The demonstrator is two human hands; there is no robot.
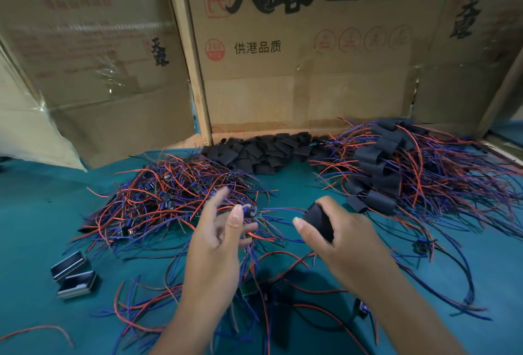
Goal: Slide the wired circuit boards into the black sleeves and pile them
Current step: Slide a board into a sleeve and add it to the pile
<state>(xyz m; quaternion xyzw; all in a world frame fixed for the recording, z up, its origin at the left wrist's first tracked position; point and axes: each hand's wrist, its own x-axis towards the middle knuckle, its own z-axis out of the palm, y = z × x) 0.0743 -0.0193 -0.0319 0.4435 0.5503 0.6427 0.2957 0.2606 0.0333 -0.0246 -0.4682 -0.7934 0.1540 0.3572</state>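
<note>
Your right hand (336,230) gripped a black sleeve (319,223), fingers curled round it. Your left hand (223,230) pinched a wired circuit board (250,211) at thumb and fingertip, the other fingers spread. Bare boards (169,201) lay heaped left, loose sleeves (263,150) behind, the sleeved pile (396,162) right, all on green cloth (42,213) against cardboard boxes (297,57).

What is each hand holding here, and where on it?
The left hand pinches a wired circuit board at its end; the right hand grips a black sleeve around its middle.
</note>
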